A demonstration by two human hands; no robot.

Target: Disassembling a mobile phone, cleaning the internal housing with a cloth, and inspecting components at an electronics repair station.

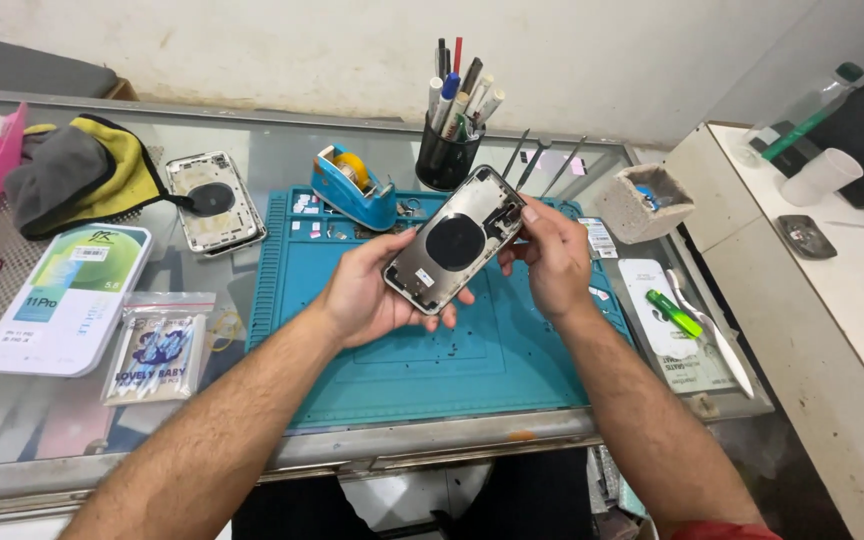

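left hand (367, 295): fingers wrapped under the lower end of the phone housing (454, 240), grasping it
right hand (552, 258): fingers pinching the housing's upper corner
phone housing: held tilted, inside facing up, above the teal mat (402, 370)
behind: blue tape dispenser (354, 186), black pen cup (447, 158)
table (282, 160): glass, second housing (214, 200) lying at left

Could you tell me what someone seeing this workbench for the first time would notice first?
The eye goes to the opened phone housing, inner side up with its dark round coil, held above the teal work mat by the left hand beneath and the right hand at its top corner. Behind it stand a blue tape dispenser and a black pen cup; a second housing lies to the left.
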